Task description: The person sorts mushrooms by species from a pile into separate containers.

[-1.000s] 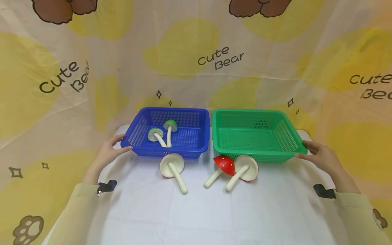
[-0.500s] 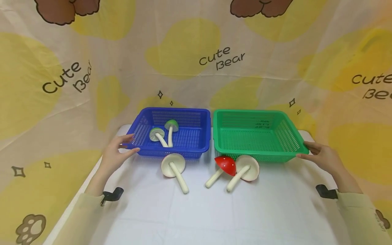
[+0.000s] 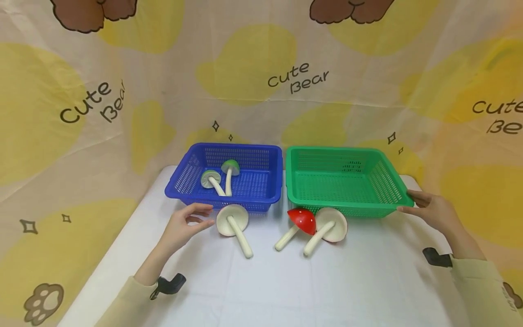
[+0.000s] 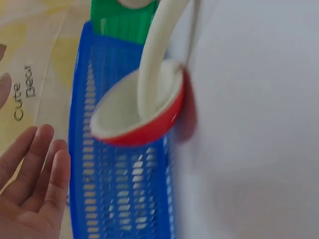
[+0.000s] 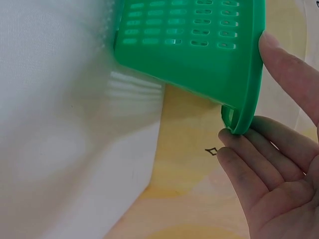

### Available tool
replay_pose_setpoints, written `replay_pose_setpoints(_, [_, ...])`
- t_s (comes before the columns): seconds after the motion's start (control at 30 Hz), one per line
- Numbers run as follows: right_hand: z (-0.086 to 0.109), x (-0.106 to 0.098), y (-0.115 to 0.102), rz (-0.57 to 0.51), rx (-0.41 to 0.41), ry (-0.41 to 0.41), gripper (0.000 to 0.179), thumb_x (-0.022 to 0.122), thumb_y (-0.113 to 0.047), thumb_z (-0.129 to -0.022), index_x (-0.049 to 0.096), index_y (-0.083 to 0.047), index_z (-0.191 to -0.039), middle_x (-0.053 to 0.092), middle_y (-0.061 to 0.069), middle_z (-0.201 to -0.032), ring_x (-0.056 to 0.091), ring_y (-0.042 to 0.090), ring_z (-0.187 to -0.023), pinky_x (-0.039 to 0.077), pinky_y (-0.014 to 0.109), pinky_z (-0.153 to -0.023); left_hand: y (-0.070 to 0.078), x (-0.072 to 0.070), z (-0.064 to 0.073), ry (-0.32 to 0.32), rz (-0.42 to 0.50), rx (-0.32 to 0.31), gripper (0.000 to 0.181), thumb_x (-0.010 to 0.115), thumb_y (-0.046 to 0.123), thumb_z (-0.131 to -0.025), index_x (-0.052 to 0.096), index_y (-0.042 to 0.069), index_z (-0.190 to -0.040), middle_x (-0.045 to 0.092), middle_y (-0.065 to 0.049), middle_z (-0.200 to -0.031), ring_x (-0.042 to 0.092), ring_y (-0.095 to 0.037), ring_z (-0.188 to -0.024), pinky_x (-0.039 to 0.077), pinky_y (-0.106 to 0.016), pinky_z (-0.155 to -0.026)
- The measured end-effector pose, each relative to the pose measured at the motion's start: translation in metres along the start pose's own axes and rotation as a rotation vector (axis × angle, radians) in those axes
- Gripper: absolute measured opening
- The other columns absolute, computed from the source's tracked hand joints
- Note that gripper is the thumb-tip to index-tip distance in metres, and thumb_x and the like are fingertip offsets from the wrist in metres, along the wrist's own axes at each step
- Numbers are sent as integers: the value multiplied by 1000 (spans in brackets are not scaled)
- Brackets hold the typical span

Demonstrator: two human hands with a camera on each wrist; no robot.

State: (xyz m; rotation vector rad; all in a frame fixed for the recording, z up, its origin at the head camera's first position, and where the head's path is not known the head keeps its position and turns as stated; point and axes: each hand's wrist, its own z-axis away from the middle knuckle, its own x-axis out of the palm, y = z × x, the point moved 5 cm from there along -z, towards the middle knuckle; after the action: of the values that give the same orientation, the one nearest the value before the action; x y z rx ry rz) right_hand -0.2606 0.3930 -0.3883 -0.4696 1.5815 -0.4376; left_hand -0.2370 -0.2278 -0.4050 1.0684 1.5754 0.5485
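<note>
My left hand (image 3: 180, 229) is above the white table, just left of a toy mushroom (image 3: 241, 238) with a pale underside. Its fingers are loosely bent with a gap to the thumb, and nothing is held. In the left wrist view that mushroom (image 4: 134, 134) shows a red cap rim, beyond the spread fingers (image 4: 37, 164). My right hand (image 3: 437, 213) holds the right front corner of the green basket (image 3: 347, 203), thumb on one side of the rim and fingers on the other. The right wrist view shows this grip on the basket's edge (image 5: 254, 89).
A blue basket (image 3: 229, 200) left of the green one holds two green-capped toy mushrooms (image 3: 211, 178). In front of the green basket lie a red spotted mushroom (image 3: 302, 220) and another with its pale underside showing (image 3: 333, 229). A patterned cloth (image 3: 245, 63) hangs behind.
My left hand has left the blue basket's left front corner and moved right and nearer, beside the left mushroom. My right hand stays at the green basket.
</note>
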Motion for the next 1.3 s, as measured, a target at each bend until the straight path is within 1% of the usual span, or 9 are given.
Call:
replay_pose_setpoints(0.13, [0,1,2,-6,7,-4,80,70,-45,-83,42,5,-139,46,35,-133,45,54,-119,40,65,-87,-7,25,6,-42,21,-70,42,78,30,-78,67,10,-112,69,-3,-108,66,-18,-94,56,-24,-77])
replay_pose_setpoints(0.3, [-1,0,3,3,3,11,79,70,-45,-83,43,4,-138,46,35,-132,47,54,-117,41,65,-85,-13,54,14,-103,14,-176,44,79,37,-75,68,12,-110,70,0,-105,67,-13,-89,55,-23,-76])
replay_pose_setpoints(0.43, [-1,0,3,0,-1,16,78,70,-45,-83,43,5,-138,47,35,-132,47,54,-116,41,65,-85,-20,69,18,-99,24,-260,40,80,33,-74,69,11,-106,72,-1,-98,67,-12,-85,55,-24,-74])
replay_pose_setpoints(0.57, [0,0,4,-2,10,14,78,69,-45,-83,43,4,-139,47,35,-132,46,54,-117,40,65,-86,-25,77,21,-73,31,-337,38,82,30,-72,70,11,-102,73,-1,-89,68,-12,-80,55,-26,-70])
replay_pose_setpoints(0.7, [1,0,3,8,13,18,78,69,-46,-83,43,2,-139,48,34,-130,48,54,-116,40,64,-85,-28,84,22,-62,22,-386,36,83,29,-71,70,9,-97,73,0,-84,68,-11,-75,55,-25,-67])
replay_pose_setpoints(0.93, [1,0,1,3,19,14,78,69,-47,-83,43,1,-139,47,34,-132,48,54,-116,41,64,-85,-30,93,16,-27,10,-444,30,80,31,-74,71,7,-90,72,-2,-75,67,-12,-65,53,-25,-57])
replay_pose_setpoints(1.07, [2,1,1,-12,32,5,80,69,-47,-83,42,2,-140,44,35,-134,46,54,-117,41,65,-86,-33,100,13,-33,16,-468,31,80,32,-74,71,5,-86,72,-2,-71,67,-12,-62,54,-25,-57])
replay_pose_setpoints(1.17, [2,0,0,-5,38,7,80,69,-48,-83,43,2,-139,45,35,-133,46,54,-117,41,65,-86,-34,106,11,-39,39,-480,30,80,30,-74,71,4,-85,72,-3,-70,67,-13,-62,56,-26,-57])
replay_pose_setpoints(1.3, [2,-1,-1,0,36,9,80,69,-48,-83,43,2,-139,47,34,-132,47,53,-117,41,65,-87,-35,109,10,-26,56,-500,28,79,27,-75,70,3,-86,72,-4,-71,68,-13,-62,57,-26,-59])
